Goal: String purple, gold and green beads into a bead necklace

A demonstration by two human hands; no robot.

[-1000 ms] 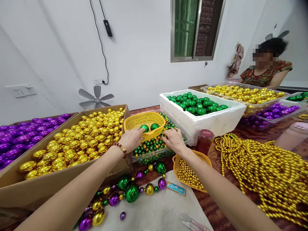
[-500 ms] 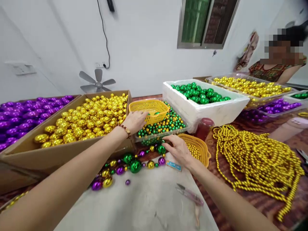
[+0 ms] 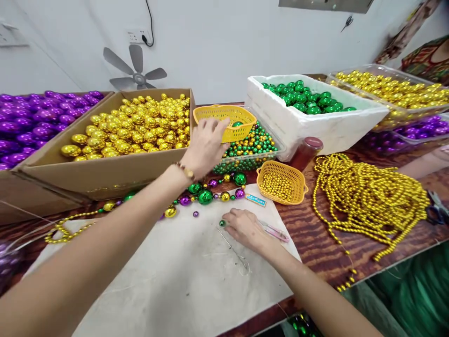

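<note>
My left hand (image 3: pixel 206 147), with a beaded bracelet on the wrist, is in front of the yellow basket (image 3: pixel 242 135). Its fingers are bent and slightly apart over the basket's near side; their tips are partly hidden, and nothing shows in them. A green ball (image 3: pixel 237 124) lies in that basket. Over the white cloth (image 3: pixel 164 276), my right hand (image 3: pixel 245 229) is closed with a small green bead (image 3: pixel 222 223) at its fingertips. Just below the bead lies a thin needle (image 3: pixel 226 239) with thread. A bead garland (image 3: pixel 205 197) in purple, green and gold stretches behind, near a loose purple bead (image 3: pixel 195 214).
Cardboard boxes hold gold balls (image 3: pixel 133 126) and purple balls (image 3: pixel 38 117). A foam box (image 3: pixel 315 131) of green balls stands behind a red-lidded jar (image 3: pixel 308 152). To the right are a small basket (image 3: pixel 297 187) of gold beads, gold bead strings (image 3: pixel 368 201) and scissors (image 3: pixel 437 208). A person sits far right.
My right hand has come down from beside the clear tub to the cloth, bringing the small green bead. My left hand stays at the yellow basket. The view has tilted downward.
</note>
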